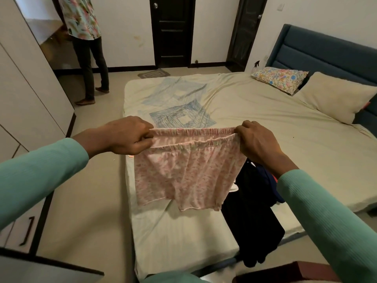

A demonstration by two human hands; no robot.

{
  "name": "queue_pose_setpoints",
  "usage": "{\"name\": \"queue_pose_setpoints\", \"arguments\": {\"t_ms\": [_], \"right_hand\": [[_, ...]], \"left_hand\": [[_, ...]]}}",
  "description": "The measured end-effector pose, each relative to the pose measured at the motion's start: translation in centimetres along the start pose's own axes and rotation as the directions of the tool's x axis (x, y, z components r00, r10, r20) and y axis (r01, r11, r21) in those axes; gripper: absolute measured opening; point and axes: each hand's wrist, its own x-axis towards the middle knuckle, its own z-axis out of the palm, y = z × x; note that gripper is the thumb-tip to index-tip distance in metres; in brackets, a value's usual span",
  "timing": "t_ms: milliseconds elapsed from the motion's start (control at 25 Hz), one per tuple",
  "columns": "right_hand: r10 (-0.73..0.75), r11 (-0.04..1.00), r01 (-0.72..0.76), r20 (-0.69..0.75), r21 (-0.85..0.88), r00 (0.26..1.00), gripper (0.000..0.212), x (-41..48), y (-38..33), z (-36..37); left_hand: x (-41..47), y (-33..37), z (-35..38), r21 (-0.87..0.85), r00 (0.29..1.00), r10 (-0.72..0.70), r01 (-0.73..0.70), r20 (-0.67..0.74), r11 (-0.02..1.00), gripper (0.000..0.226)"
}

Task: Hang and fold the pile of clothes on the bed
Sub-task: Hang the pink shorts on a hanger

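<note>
Pink shorts [189, 172] pinched at waistband by left grip [124, 137] and right grip [259, 144], not folded yet; dark pile [251, 227] at 5 o'clock, seemingly untouched.

bed [265, 127] with pale sheet, two pillows [334, 97] at headboard, dark clothes pile [253, 221] near foot

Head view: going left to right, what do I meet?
Wardrobe → left hand → pink shorts, stretched between both hands → right hand → cream pillow.
</note>
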Motion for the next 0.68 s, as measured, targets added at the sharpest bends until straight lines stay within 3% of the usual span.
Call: {"name": "queue_pose_setpoints", "arguments": {"t_ms": [120,200,280,320,400,520,600,680], "right_hand": [[0.031,0.999,-0.031,-0.002,0.037,1.0,0.044,-0.6,1.3,-0.6],[0.116,0.982,-0.121,0.038,0.145,0.992,0.05,-0.7,2.2,-0.9],[0.152,0.949,-0.158,0.045,0.273,0.987,0.064,-0.2,2.7,-1.1],[0.145,0.935,-0.144,0.022,0.325,0.989,0.07,0.1,3.0,-1.2],[0.15,0.885,-0.122,-0.027,0.449,0.988,0.066,0.5,3.8,-1.5],[0.25,0.697,-0.176,-0.005,0.696,0.968,0.034,0.5,5.1,-1.7],[0.236,0.723,-0.164,-0.017,0.671,0.972,0.014,0.3,5.4,-1.5],[0.169,0.808,-0.118,-0.036,0.577,0.985,0.016,0.0,5.4,-1.0]], "left_hand": [[-0.3,-0.7,-0.8,-0.048,0.967,-0.206,0.202,-0.148,0.978,0.086],[-0.4,-1.0,-1.8,-0.307,0.923,-0.32,0.248,-0.213,0.919,0.079],[-0.4,-0.7,-2.6,-0.572,0.897,-0.405,0.24,-0.178,0.784,0.083],[-0.2,-0.6,-2.8,-0.62,0.889,-0.425,0.238,-0.171,0.748,0.085],[0.2,-0.4,-2.8,-0.572,0.892,-0.406,0.231,-0.198,0.787,0.079],[0.1,-0.4,-3.6,-0.476,0.915,-0.348,0.219,-0.201,0.851,0.073],[0.0,-0.5,-4.4,-0.345,0.955,-0.277,0.226,-0.106,0.911,0.085],[0.5,0.0,-4.8,-0.163,0.97,-0.244,0.244,0.019,0.956,0.086]]}}
